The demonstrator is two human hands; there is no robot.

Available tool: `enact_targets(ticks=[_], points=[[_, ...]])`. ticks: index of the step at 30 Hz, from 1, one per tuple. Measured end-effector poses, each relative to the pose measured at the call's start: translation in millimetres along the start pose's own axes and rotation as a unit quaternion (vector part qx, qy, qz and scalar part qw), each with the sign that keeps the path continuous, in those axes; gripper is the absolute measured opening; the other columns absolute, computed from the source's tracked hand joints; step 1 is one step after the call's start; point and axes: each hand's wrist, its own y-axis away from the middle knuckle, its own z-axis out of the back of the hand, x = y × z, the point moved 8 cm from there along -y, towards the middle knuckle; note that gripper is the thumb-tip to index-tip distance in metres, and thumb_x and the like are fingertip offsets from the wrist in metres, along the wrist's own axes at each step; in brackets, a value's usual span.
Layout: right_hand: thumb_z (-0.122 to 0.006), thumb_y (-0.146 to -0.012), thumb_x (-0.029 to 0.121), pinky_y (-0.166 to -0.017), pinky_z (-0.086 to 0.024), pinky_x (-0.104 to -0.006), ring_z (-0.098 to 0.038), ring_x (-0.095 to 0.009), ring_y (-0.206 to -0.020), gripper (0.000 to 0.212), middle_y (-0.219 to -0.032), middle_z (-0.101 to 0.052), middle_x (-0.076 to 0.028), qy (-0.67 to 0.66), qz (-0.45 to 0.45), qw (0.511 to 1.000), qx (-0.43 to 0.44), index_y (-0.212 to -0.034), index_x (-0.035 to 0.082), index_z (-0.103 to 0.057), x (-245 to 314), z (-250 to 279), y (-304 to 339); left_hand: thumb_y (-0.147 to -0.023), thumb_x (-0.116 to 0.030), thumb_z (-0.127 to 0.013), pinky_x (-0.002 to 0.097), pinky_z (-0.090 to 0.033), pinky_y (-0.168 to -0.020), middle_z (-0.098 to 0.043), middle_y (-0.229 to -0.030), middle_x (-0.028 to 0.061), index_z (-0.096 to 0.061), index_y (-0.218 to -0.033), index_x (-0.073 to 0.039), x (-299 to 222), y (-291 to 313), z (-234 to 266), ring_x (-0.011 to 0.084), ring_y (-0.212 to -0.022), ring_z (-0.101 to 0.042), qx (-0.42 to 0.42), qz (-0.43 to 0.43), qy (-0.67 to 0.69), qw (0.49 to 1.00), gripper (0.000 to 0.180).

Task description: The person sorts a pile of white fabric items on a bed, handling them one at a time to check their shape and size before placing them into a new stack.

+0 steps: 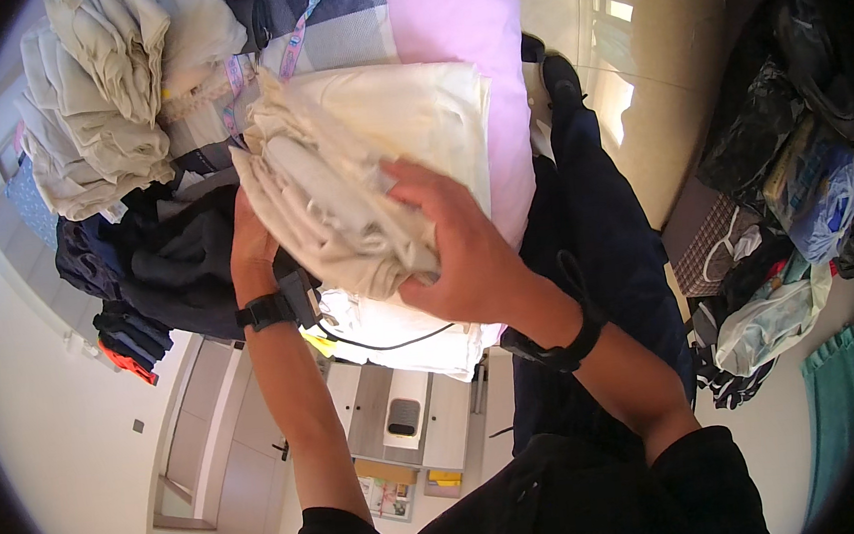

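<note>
Between my two hands is a bundle of folded cream cloth (326, 200), layered and creased; whether it is a garment I cannot tell. My left hand (250, 239) grips its left side, with the fingers mostly hidden behind it. On the right, my right hand (460, 239) clasps the bundle's edge, thumb at the lower corner and fingers over the top. Under and behind it lies a flat folded white cloth (414, 102) on the bed (457, 14). Dark clothes (185, 246) are heaped just beside my left hand.
A tall pile of beige folded cloth (100, 122) rests at the far left. A patterned strap (304, 26) trails across the checked bedding. Plastic bags (828, 200) and a woven box (711, 240) stand at right. My leg (591, 179) extends along the bed's right edge.
</note>
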Motion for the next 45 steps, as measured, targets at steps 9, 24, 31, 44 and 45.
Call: enact_targets(ticks=[9,24,31,44,45], points=[[-0.075,-0.061,0.013,-0.109,-0.027,-0.0487,-0.029,-0.041,-0.134,0.076,-0.144,-0.032,-0.021,0.181,-0.013,0.975,-0.132,-0.13,0.002,-0.046,-2,27,1,-0.076,-0.029,-0.081,0.0323,-0.044,-0.101,-0.053,-0.132,0.0107,-0.036,-0.137,0.003,-11,2,-31,0.0212,-0.12,-0.054,0.038,-0.104,-0.065,0.992,0.083],[-0.075,-0.062,0.015,-0.097,-0.036,-0.0466,-0.045,-0.034,-0.118,0.074,-0.132,-0.047,-0.019,0.306,-0.042,0.939,-0.149,-0.13,0.001,-0.048,19,26,6,-0.075,-0.035,-0.082,0.032,-0.041,-0.102,-0.053,-0.132,0.0108,-0.037,-0.137,0.004,-12,4,-35,0.0213,-0.121,-0.052,0.014,-0.122,-0.071,0.99,0.086],[-0.073,-0.063,0.013,-0.095,-0.037,-0.0457,-0.049,-0.034,-0.112,0.072,-0.125,-0.052,-0.023,0.303,-0.056,0.942,-0.135,-0.126,-0.009,-0.046,26,25,4,-0.074,-0.034,-0.083,0.0322,-0.041,-0.102,-0.053,-0.132,0.0106,-0.037,-0.137,0.003,-11,6,-36,0.0213,-0.121,-0.052,-0.002,-0.117,-0.062,0.991,0.086],[-0.084,-0.061,0.028,-0.102,-0.031,-0.0479,-0.043,-0.04,-0.122,0.073,-0.125,-0.046,-0.025,0.248,-0.065,0.962,-0.091,-0.115,-0.004,-0.046,-12,53,-27,-0.086,-0.022,-0.073,0.0336,-0.041,-0.102,-0.054,-0.13,0.0112,-0.039,-0.135,0.004,-12,9,-37,0.0223,-0.119,-0.053,0.016,-0.138,-0.042,0.989,0.065],[-0.085,-0.061,0.03,-0.104,-0.03,-0.0474,-0.042,-0.039,-0.123,0.074,-0.123,-0.047,-0.025,0.25,-0.065,0.963,-0.079,-0.114,-0.004,-0.047,-15,53,-29,-0.086,-0.022,-0.072,0.0338,-0.041,-0.102,-0.054,-0.13,0.0112,-0.039,-0.135,0.004,-11,9,-38,0.0221,-0.119,-0.053,0.015,-0.136,-0.041,0.99,0.065]])
